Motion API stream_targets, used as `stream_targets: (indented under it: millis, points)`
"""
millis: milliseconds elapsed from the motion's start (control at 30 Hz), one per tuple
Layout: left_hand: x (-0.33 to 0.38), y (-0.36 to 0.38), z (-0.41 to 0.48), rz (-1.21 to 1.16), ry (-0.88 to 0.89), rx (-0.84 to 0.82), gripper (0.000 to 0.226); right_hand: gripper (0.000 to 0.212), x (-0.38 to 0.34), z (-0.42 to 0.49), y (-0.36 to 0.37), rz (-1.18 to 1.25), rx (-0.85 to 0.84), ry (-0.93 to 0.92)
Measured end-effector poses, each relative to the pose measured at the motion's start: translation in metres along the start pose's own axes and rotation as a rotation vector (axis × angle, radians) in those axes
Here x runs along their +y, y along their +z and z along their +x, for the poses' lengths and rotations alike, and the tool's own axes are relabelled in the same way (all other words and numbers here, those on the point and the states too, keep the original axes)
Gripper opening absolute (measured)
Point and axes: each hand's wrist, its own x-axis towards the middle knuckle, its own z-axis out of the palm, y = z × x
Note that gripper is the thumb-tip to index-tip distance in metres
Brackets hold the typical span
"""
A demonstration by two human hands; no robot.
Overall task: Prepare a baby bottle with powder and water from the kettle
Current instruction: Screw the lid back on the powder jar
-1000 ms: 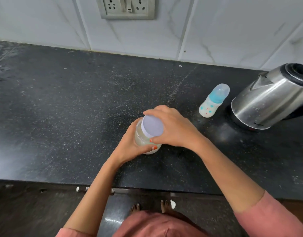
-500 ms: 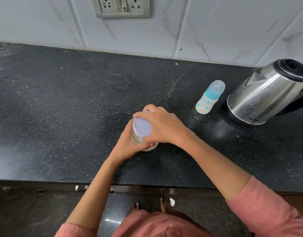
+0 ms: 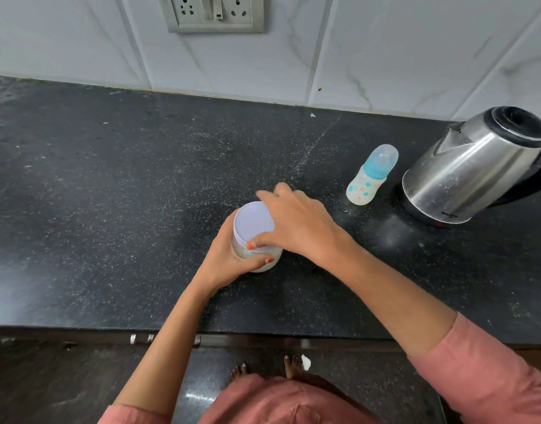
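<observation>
A clear jar of white powder [image 3: 270,261] with a pale lilac lid [image 3: 251,223] stands mid-counter. My left hand [image 3: 229,258] grips the jar's body from the left. My right hand [image 3: 296,228] lies over the lid's right side, thumb at its near rim and fingers curled round the far edge. A small baby bottle [image 3: 368,182] with a teal collar and clear cap stands to the right, untouched. Beside it sits a steel electric kettle [image 3: 474,166] on its base.
The black speckled counter [image 3: 110,209] stretches wide to the left. A white tiled wall with a socket plate [image 3: 214,13] rises behind. The counter's front edge runs below my arms, with drawer handles [image 3: 165,339] under it.
My right hand has turned on the lid, its fingers swinging further over the far rim. The jar stays in place in my left hand.
</observation>
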Motion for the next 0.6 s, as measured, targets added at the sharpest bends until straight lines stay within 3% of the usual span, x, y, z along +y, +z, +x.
stream_targets:
  millis: [133, 267, 367, 433, 533, 600]
  points:
    - [-0.002, 0.0, 0.0, 0.027, -0.012, -0.007, 0.081, 0.073, 0.002, 0.009, -0.007, 0.055, -0.262, -0.285]
    - [-0.002, 0.001, 0.001, 0.014, -0.018, -0.006, 0.079, 0.054, -0.007, 0.01, 0.006, -0.138, -0.016, -0.211]
    - [-0.001, 0.002, 0.001, -0.005, 0.009, -0.016, 0.076, 0.066, -0.012, 0.01, 0.012, -0.271, 0.125, -0.07]
    - [-0.001, 0.002, 0.001, -0.02, -0.003, -0.012, 0.081, 0.079, -0.005, 0.013, 0.007, -0.208, -0.007, -0.052]
    - [-0.002, 0.001, 0.0, -0.01, -0.007, -0.005, 0.085, 0.093, 0.005, 0.014, -0.006, -0.109, -0.243, -0.164]
    - [-0.001, 0.0, 0.0, 0.007, 0.0, -0.006, 0.08, 0.09, 0.006, 0.013, -0.011, -0.058, -0.302, -0.241]
